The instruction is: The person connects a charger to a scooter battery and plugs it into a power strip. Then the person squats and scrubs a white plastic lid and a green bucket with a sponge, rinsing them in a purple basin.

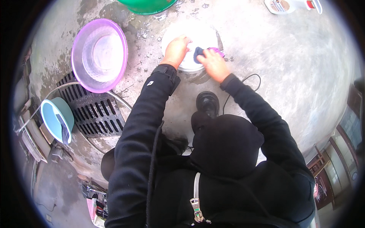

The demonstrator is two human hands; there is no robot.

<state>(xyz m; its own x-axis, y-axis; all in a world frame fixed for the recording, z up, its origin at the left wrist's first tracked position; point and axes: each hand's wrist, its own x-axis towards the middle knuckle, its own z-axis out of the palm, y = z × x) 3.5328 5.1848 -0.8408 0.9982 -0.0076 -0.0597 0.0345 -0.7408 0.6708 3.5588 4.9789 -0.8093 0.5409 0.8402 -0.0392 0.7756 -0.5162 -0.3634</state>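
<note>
A round white basin (188, 68), its inside washed out by glare, stands on the concrete floor in front of me. My left hand (175, 50) is over its left part, fingers bent; what lies under them is too bright to make out. At the basin's right side, my right hand (214, 63) is slightly blurred and touches a dark cloth item (198, 55). Just beyond that hand lies something purple (216, 51), partly hidden by the fingers. Whether the right fingers grip the dark cloth does not show clearly.
On the left are a purple-rimmed basin (124, 57), a hose (121, 99), a slotted drain grate (99, 114) and a light blue basin (71, 116) with dark cloth (64, 129) inside. A green tub (148, 8) and a plastic bottle (281, 6) are at the top. A thin cable (225, 104) lies near my shoe (207, 103).
</note>
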